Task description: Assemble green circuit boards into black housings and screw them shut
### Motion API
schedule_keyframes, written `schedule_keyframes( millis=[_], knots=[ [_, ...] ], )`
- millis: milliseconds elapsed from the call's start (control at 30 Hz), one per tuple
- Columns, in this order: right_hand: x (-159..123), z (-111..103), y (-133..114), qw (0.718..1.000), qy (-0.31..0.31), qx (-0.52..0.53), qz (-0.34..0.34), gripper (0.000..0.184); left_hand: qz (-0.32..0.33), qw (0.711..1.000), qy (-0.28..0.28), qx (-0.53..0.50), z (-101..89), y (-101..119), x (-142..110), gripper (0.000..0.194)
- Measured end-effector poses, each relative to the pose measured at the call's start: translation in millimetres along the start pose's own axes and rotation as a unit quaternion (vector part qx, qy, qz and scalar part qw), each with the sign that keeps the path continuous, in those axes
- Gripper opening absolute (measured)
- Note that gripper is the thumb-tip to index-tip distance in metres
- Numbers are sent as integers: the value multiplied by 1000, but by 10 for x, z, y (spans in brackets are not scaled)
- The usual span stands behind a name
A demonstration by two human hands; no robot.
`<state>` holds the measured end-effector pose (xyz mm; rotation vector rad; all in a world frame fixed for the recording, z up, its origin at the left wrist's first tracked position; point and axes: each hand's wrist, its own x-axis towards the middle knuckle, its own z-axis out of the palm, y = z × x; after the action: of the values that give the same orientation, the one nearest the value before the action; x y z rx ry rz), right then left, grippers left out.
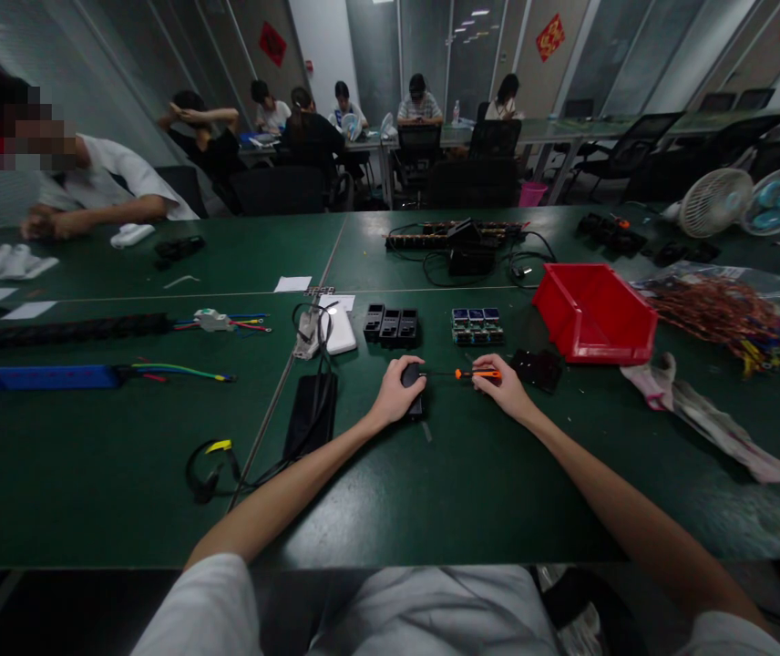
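My left hand (396, 392) is closed around a small black plastic case (415, 375) on the green table (376, 510). In my right hand (505, 387) is a screwdriver with an orange and black handle (487, 374), its shaft pointing left. The shaft's tip is at the case's right side; whether it touches is too small to tell. Just beyond my left hand stand several black plastic housings (391, 325) in a row. Several small circuit boards with dark blue screens (477, 326) lie beyond my right hand. Dark flat pieces (537, 369) are beside my right wrist.
A red bin (595, 314) stands to the right, with a stained glove (711, 419) before it and bundled wires (718, 314) behind. To the left lie a white power bank (337, 328), a black flat device (312, 415) and cables (216, 474). A co-worker (109, 178) sits far left.
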<state>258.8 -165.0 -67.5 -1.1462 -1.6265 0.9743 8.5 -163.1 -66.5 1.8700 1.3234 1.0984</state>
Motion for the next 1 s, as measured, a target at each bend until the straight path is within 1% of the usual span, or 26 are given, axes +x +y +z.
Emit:
schedule_keyframes(
  millis=[100,167,333,433,567,667,800,1000],
  knots=[
    [-4,-11,-13,998,12,-48,-34,30,2,1000,-2,0,1,-12,4,28],
    [-9,-17,-24,997,11,-67,-32,27,0,1000,-3,3,3,-14,8,28],
    [-18,-34,-60,996,11,-82,-21,27,-4,1000,0,10,9,-13,13,28],
    [-25,-35,-79,998,12,-64,-11,27,-3,1000,1,9,13,-26,10,27],
    [-30,-14,-81,1000,-4,-3,24,28,5,1000,2,1,19,-49,6,28],
    [-29,1,-55,999,-6,19,46,29,4,1000,1,-3,20,-49,6,28],
    [-28,4,-13,997,-8,14,70,32,0,1000,-5,-1,15,-32,7,29],
    [-35,-8,-9,997,-16,-1,80,37,-3,1000,-5,-3,10,-24,6,28]
  ],
)
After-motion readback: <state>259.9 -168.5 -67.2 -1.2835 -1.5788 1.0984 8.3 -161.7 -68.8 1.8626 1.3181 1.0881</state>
